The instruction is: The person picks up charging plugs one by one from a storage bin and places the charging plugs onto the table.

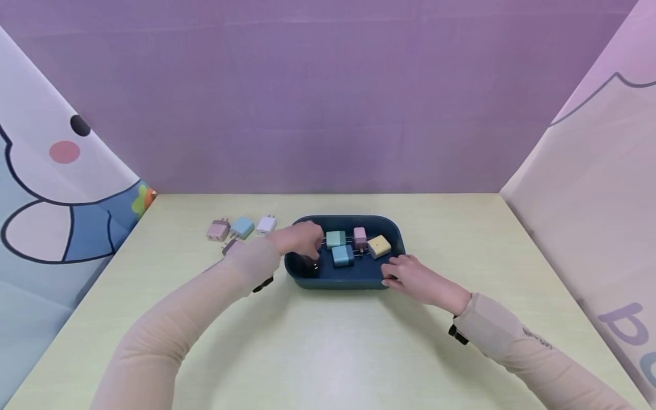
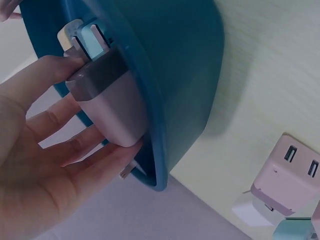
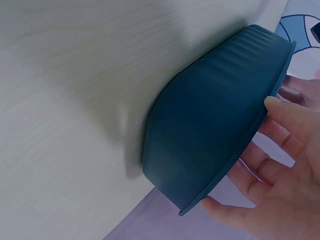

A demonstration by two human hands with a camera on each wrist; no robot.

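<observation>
My left hand (image 1: 299,238) reaches into the left end of a dark blue basin (image 1: 348,284). Between its thumb and fingers it holds a mauve charger plug (image 2: 114,107) with a darker end and two metal prongs, close to the basin's inner wall. At the right front corner, my right hand (image 1: 417,280) grips the rim, thumb outside and fingers over the edge. Inside the basin lie a green charger plug (image 1: 335,238), a blue one (image 1: 341,256), a pink one (image 1: 360,237) and a yellow one (image 1: 379,246).
Left of the basin, several more charger plugs lie on the pale table (image 1: 328,347): a pink charger (image 1: 217,230), a light blue charger (image 1: 242,227), a white charger (image 1: 266,225) and a mauve one partly behind my left sleeve. A purple cloth (image 1: 328,102) hangs along the back.
</observation>
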